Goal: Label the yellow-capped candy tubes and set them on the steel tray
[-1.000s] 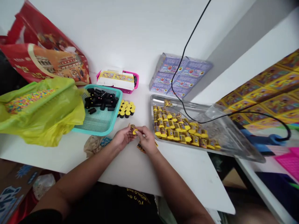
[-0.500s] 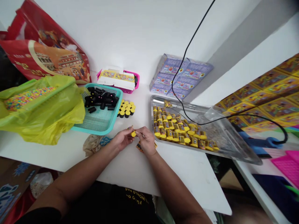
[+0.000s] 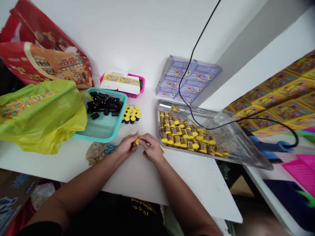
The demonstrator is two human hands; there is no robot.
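Note:
Both hands meet over the white table, pinching one small yellow-ended cylinder [image 3: 137,141]. My left hand [image 3: 127,146] wraps round its side, and my right hand [image 3: 150,147] has thumb and fingers against its yellow end. Most of the piece is hidden by fingers. Under my right hand lie some printed labels [image 3: 145,154], partly covered. Beyond the hands stand several black cylinders with yellow tops [image 3: 133,114], grouped upright. To the right, a metal tray [image 3: 236,157] holds rows of yellow cylinders wrapped in printed labels [image 3: 183,141].
A teal basket [image 3: 98,132] of black cylinders [image 3: 105,103] stands left, beside a yellow plastic bag [image 3: 61,121] with colourful beads. A crumpled cloth [image 3: 94,154] lies near my left wrist. Purple boxes [image 3: 187,78] stand at the wall; a black cable [image 3: 180,85] hangs over the tray.
The view has shifted slightly. Both hands stay together on the yellow-ended cylinder, with the fingers of my right hand closed a little further over it. Everything on the table stays put.

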